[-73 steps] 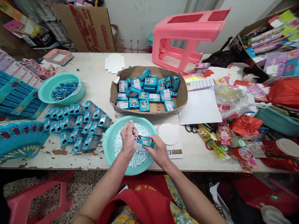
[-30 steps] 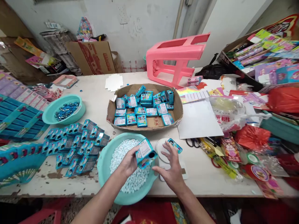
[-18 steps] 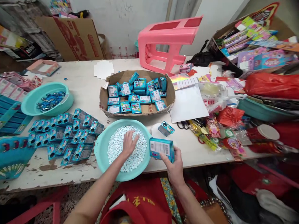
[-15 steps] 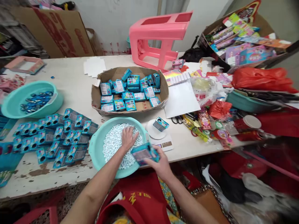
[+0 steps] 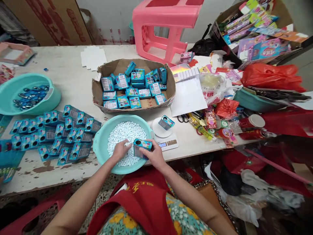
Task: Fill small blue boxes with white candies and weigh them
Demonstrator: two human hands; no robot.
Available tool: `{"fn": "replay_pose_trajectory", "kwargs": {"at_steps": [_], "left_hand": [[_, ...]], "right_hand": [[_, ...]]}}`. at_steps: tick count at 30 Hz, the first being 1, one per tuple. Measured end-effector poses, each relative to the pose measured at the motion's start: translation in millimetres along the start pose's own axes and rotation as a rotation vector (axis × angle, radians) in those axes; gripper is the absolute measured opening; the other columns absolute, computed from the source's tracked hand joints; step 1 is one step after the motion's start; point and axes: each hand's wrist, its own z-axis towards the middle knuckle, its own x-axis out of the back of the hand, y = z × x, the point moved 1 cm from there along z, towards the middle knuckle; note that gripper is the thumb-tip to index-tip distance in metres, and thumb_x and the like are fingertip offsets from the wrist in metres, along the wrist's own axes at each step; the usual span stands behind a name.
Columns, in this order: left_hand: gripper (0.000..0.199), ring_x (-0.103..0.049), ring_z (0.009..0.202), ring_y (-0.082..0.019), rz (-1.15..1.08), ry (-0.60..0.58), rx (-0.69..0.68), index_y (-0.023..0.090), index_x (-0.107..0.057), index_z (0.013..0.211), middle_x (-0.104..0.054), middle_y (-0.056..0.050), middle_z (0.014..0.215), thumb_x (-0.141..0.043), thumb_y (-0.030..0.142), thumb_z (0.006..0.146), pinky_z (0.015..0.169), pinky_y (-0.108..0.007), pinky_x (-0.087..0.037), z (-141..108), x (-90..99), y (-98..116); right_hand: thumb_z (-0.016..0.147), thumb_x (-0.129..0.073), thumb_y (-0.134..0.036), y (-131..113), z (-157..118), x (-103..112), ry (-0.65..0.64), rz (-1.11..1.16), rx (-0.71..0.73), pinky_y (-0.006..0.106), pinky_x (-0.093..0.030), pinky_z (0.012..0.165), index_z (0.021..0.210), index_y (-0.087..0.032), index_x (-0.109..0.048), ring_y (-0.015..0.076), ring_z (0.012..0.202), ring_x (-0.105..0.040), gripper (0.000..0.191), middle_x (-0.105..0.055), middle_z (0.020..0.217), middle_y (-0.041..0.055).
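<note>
My left hand (image 5: 121, 150) is closed around some small white candies (image 5: 126, 143), a few of them showing at its fingertips. It is over a turquoise basin (image 5: 100, 148) full of the same pale candies. My right hand (image 5: 156, 154) grips a small blue candy box (image 5: 138, 150), its round hole facing up, above the basin's right side. Close by, a kitchen scale (image 5: 168, 143) carries a white round lid or dish (image 5: 158, 130) with another blue box (image 5: 166, 122) standing tilted on it.
Rows of blue boxes (image 5: 69, 135) stand left of the basin. A cardboard tray (image 5: 97, 101) of blue boxes lies behind it. At far left is a second basin (image 5: 55, 98) with shiny blue pieces. Scissors (image 5: 183, 118), packets and a pink stool (image 5: 168, 49) are toward the right and back.
My left hand has gone from lying spread on the candies to closing on some and lifting them toward the box. My right hand has turned the box upright. The view has tilted down slightly.
</note>
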Motion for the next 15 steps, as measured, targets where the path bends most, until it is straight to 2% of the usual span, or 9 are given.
{"fn": "replay_pose_trajectory", "kwargs": {"at_steps": [2,3,5,6,8,10,12,15], "left_hand": [[0.026,-0.048,0.048,-0.012,-0.419,0.070,0.146,0.019,-0.055,0.073,-0.050,0.001,0.059,-0.060,0.044,0.072,0.045,-0.022,-0.032,-2,10.7,8],[0.027,-0.043,0.043,-0.010,-0.614,0.096,0.168,0.019,-0.054,0.073,-0.048,0.003,0.056,-0.061,0.045,0.071,0.040,-0.021,-0.029,-4,15.8,14],[0.027,-0.040,0.039,-0.008,-0.924,0.134,0.105,0.018,-0.052,0.074,-0.049,0.004,0.057,-0.064,0.042,0.069,0.037,-0.020,-0.026,-10,24.5,31],[0.025,-0.043,0.040,-0.008,-1.032,0.150,0.047,0.018,-0.052,0.073,-0.050,0.003,0.058,-0.064,0.040,0.069,0.038,-0.020,-0.029,-12,27.7,39],[0.022,-0.052,0.049,-0.010,-1.171,0.197,-0.040,0.017,-0.053,0.073,-0.054,0.002,0.061,-0.064,0.036,0.070,0.045,-0.021,-0.040,-16,30.9,55],[0.021,-0.059,0.058,-0.013,-1.249,0.262,-0.051,0.017,-0.053,0.071,-0.059,0.001,0.066,-0.063,0.035,0.071,0.055,-0.026,-0.047,-17,30.8,65],[0.022,-0.061,0.062,-0.015,-1.299,0.315,-0.043,0.017,-0.053,0.069,-0.061,0.000,0.068,-0.061,0.037,0.073,0.059,-0.029,-0.049,-16,29.9,70],[0.025,-0.060,0.058,-0.014,-1.344,0.335,-0.086,0.017,-0.052,0.066,-0.059,0.001,0.063,-0.059,0.039,0.075,0.058,-0.029,-0.048,-15,32.0,75]], "right_hand": [[0.070,-0.072,-0.037,-2,7,-8,0.013,-0.116,0.097,0.033,-0.048,0.081,0.102,-0.021,-0.059,0.0206,0.088,-0.061,0.038,-0.065,0.094,0.0027],[0.071,-0.072,-0.035,-2,10,-13,0.016,-0.182,0.153,0.034,-0.047,0.082,0.102,-0.021,-0.059,0.0214,0.091,-0.060,0.036,-0.064,0.096,0.0035],[0.073,-0.070,-0.030,-1,16,-24,-0.001,-0.314,0.249,0.036,-0.046,0.085,0.101,-0.021,-0.060,0.0226,0.094,-0.059,0.031,-0.063,0.097,0.0047],[0.073,-0.070,-0.027,0,18,-29,-0.023,-0.374,0.284,0.036,-0.045,0.084,0.100,-0.021,-0.060,0.0230,0.095,-0.058,0.029,-0.063,0.097,0.0051],[0.072,-0.071,-0.023,1,21,-38,-0.079,-0.473,0.323,0.036,-0.045,0.083,0.099,-0.021,-0.061,0.0235,0.094,-0.058,0.028,-0.063,0.096,0.0053],[0.071,-0.073,-0.023,0,22,-45,-0.114,-0.544,0.344,0.036,-0.045,0.082,0.098,-0.021,-0.061,0.0240,0.094,-0.058,0.030,-0.063,0.096,0.0054],[0.070,-0.075,-0.025,-3,20,-48,-0.119,-0.582,0.360,0.036,-0.043,0.082,0.100,-0.022,-0.061,0.0242,0.095,-0.058,0.033,-0.064,0.097,0.0051],[0.071,-0.075,-0.026,-13,16,-48,-0.110,-0.592,0.385,0.037,-0.041,0.084,0.101,-0.023,-0.061,0.0242,0.096,-0.059,0.033,-0.065,0.098,0.0044]]}}
